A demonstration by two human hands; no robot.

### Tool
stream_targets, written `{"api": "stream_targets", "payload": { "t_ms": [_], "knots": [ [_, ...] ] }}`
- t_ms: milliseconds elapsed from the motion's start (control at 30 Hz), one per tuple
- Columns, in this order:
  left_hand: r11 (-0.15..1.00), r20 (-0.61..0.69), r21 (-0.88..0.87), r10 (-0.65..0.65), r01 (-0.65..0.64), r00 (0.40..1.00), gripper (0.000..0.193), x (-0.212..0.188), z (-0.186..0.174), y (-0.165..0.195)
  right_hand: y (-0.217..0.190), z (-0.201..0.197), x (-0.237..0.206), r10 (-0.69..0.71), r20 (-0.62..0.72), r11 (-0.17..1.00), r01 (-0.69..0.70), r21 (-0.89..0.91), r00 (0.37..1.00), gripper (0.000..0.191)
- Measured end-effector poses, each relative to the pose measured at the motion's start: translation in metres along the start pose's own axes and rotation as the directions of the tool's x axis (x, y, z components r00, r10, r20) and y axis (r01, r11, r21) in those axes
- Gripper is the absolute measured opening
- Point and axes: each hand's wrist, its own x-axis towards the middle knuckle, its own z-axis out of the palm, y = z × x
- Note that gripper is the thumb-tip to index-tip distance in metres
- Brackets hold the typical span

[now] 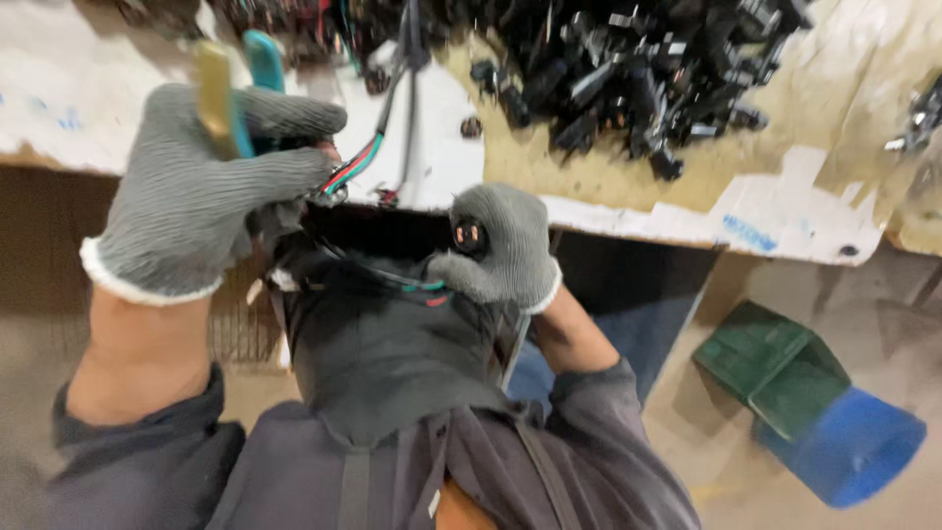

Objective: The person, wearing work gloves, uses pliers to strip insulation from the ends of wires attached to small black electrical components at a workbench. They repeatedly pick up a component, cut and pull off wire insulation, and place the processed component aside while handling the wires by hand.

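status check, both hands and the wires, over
Left hand closed on teal-handled pliers at the red, green and black wires. Right hand pinching a small black connector. Nothing blocking.

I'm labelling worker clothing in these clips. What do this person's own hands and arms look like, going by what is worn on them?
Both the left hand and the right hand wear grey knitted gloves with a ribbed weave; a white rolled cuff edges each one at the wrist. Below the gloves a stretch of forearm is bare, then dark grey-blue sleeves begin, pushed back and bunched. No markings show on gloves or sleeves.
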Motion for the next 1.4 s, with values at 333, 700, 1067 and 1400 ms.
{"api": "stream_targets", "payload": {
  "t_ms": [333, 700, 1067, 1400],
  "knots": [
    [0.998, -0.076, -0.059, 0.007, -0.011, 0.997, 0.037, -0.049, 0.074, -0.039, 0.008, -0.004, -0.008, -0.133, 0.127, 0.991, 0.132, 0.019, 0.983, 0.052],
    [0.803, -0.038, -0.036, 0.593, -0.594, 0.804, 0.024, -0.061, 0.051, -0.034, -0.004, 0.0, -0.021, -0.043, 0.173, 0.996, 0.029, 0.081, 0.984, 0.042],
    [0.506, 0.594, -0.326, 0.767, -0.798, 0.243, 0.024, -0.074, 0.064, -0.051, -0.032, 0.021, 0.004, -0.09, 0.655, 0.963, 0.234, -0.135, 0.751, 0.025],
    [0.581, 0.16, 0.566, 0.618, -0.585, 0.77, 0.026, -0.051, 0.062, -0.007, -0.002, 0.003, -0.015, 0.003, 0.323, 0.993, 0.036, -0.115, 0.946, 0.045]
  ]
}}
